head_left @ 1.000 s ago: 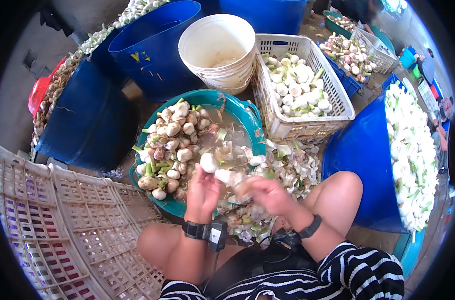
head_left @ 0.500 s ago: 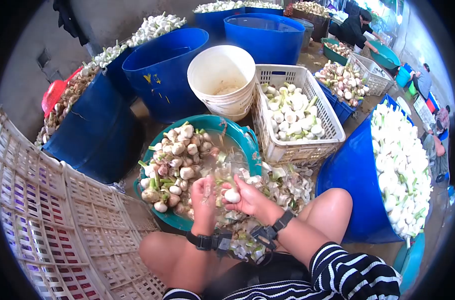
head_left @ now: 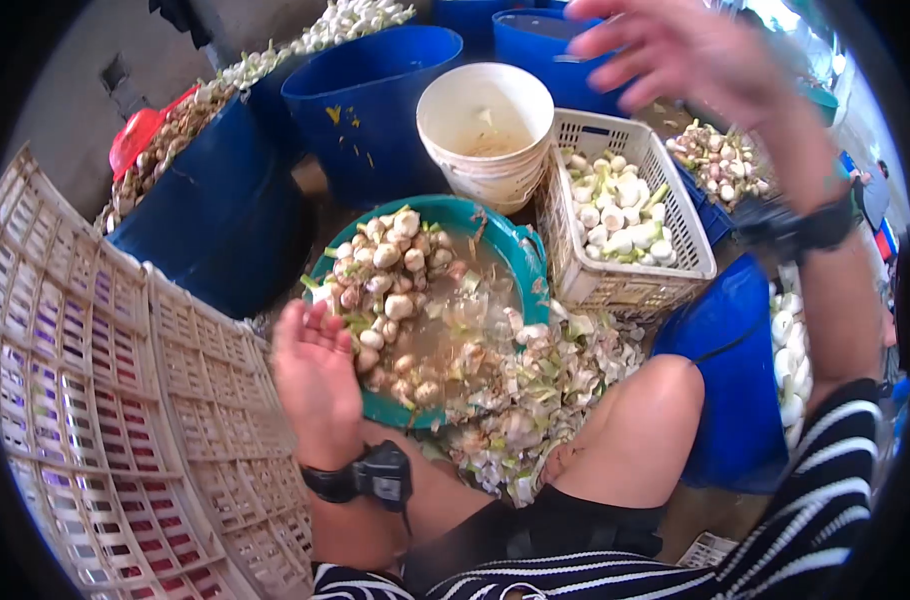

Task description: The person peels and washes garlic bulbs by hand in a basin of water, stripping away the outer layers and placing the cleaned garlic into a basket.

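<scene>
My left hand (head_left: 318, 375) is open, palm up and fingers apart, at the left edge of the green basin (head_left: 375, 408). Unpeeled garlic bulbs (head_left: 387, 255) are heaped in the basin's left part, with murky water and loose skins beside them. High at the upper right, my right hand (head_left: 675, 50) is raised with its fingers spread, slightly blurred, and nothing shows in it. Below that hand stands a white crate (head_left: 630, 285) holding peeled white garlic (head_left: 620, 210). A pile of garlic skins (head_left: 535, 400) lies between the basin and my knee.
A white bucket (head_left: 485, 115) stands behind the basin, beside blue tubs (head_left: 375, 120). White plastic crates (head_left: 145, 400) line the left side. At the right, a blue tub (head_left: 725, 380) of white garlic is partly hidden by my right arm. Farther back is a blue crate (head_left: 705, 205) of garlic.
My right hand has let go of the white bulb and swung up to the upper right. My left hand has moved left and opened. The camera view has shifted.
</scene>
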{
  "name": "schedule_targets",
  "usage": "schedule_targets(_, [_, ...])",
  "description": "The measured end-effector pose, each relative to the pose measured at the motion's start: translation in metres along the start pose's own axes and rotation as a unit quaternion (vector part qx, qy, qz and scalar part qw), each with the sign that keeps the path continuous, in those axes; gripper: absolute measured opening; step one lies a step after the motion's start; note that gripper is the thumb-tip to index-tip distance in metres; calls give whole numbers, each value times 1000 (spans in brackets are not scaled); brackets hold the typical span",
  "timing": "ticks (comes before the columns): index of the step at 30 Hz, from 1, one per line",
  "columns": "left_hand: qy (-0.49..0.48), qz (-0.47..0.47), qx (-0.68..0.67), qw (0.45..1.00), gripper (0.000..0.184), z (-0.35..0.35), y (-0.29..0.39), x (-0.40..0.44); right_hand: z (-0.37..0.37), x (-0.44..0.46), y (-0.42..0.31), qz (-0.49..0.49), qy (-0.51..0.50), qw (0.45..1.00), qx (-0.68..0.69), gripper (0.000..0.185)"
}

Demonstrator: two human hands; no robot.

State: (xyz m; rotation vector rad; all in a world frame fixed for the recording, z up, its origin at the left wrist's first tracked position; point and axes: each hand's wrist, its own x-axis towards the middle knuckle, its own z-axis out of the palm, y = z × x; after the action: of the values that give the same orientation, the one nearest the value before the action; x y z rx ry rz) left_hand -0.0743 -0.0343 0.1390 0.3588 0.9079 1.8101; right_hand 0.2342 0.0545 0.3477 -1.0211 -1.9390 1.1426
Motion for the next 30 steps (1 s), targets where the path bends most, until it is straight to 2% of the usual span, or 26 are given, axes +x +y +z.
schedule_targets(1, [-8, 16, 4, 1000, 16, -4, 13, 0, -29, -9, -19, -3, -10, 985, -171, 40])
schedule_targets(2, [-11, 41, 4, 999, 16, -5, 25, -3, -50, -9, -30, -13, -23, 941, -338, 38])
schedule_targets(3, [-7, 67, 21, 998, 16, -5, 35, -8, -27, -9, -41, -15, -34, 943, -331, 38])
schedule_targets(5, [0, 102, 42, 994, 17, -5, 49, -7, 14, -13, -55, -22, 85, 906, -414, 24])
schedule_targets(7, [-17, 169, 114, 979, 17, -6, 55, 2, 15, 16, -5, -92, -5, 896, -434, 25])
schedule_targets(8, [-10, 176, 117, 977, 17, -8, 53, 10, 21, 37, 29, -173, -78, 876, -443, 25])
schedule_targets(9, [-10, 192, 221, 956, 17, -13, 49, 23, 49, 47, 56, 33, -116, 931, -346, 25])
schedule_targets(10, [-7, 206, 322, 924, 16, -21, 43, 38, 70, 67, 109, -104, -154, 909, -372, 25])
schedule_targets(11, [-5, 210, 405, 890, 15, -31, 34, 54, 98, 82, 149, -75, -189, 921, -331, 26])
schedule_targets(12, [-30, 190, 437, 878, 13, -47, 24, 72, 129, 101, 195, 7, -258, 918, -301, 28])
schedule_targets(13, [-52, 164, 449, 877, 14, -70, 12, 93, 167, 114, 255, 26, -270, 930, -247, 29])
schedule_targets(15, [-67, 118, 496, 858, 16, -102, -9, 126, 247, 124, 355, -7, -323, 934, -153, 36])
schedule_targets(16, [-60, 98, 531, 840, 17, -112, -20, 140, 281, 120, 376, 116, -386, 910, -95, 42])
schedule_targets(17, [-64, 63, 539, 838, 18, -124, -31, 155, 321, 111, 418, 165, -415, 892, -74, 47])
schedule_targets(18, [-57, 48, 545, 835, 18, -123, -37, 166, 347, 98, 426, 208, -400, 879, -155, 62])
schedule_targets(19, [-70, 26, 600, 796, 20, -114, -41, 172, 364, 82, 423, 258, -358, 886, -142, 64])
schedule_targets(20, [-83, 3, 650, 756, 22, -111, -50, 180, 381, 72, 429, 265, -373, 879, -134, 64])
schedule_targets(22, [-117, -37, 641, 758, 31, -109, -74, 193, 409, 54, 441, 370, -317, 871, -68, 62])
schedule_targets(23, [-131, -41, 650, 748, 34, -109, -88, 195, 424, 44, 451, 310, -253, 916, -20, 53])
schedule_targets(24, [-145, -43, 659, 737, 37, -110, -101, 193, 423, 42, 450, 319, -257, 912, -14, 53])
schedule_targets(26, [-165, -78, 739, 648, 45, -106, -118, 182, 416, 45, 445, 356, -258, 898, 13, 45])
schedule_targets(27, [-175, -70, 783, 592, 51, -110, -124, 174, 402, 48, 436, 333, -249, 908, 44, 42])
schedule_targets(28, [-186, -64, 792, 578, 53, -121, -133, 166, 384, 50, 432, 253, -231, 936, 80, 39])
schedule_targets(30, [-218, -80, 677, 698, 47, -165, -167, 164, 341, 63, 416, 135, -251, 957, 54, 38])
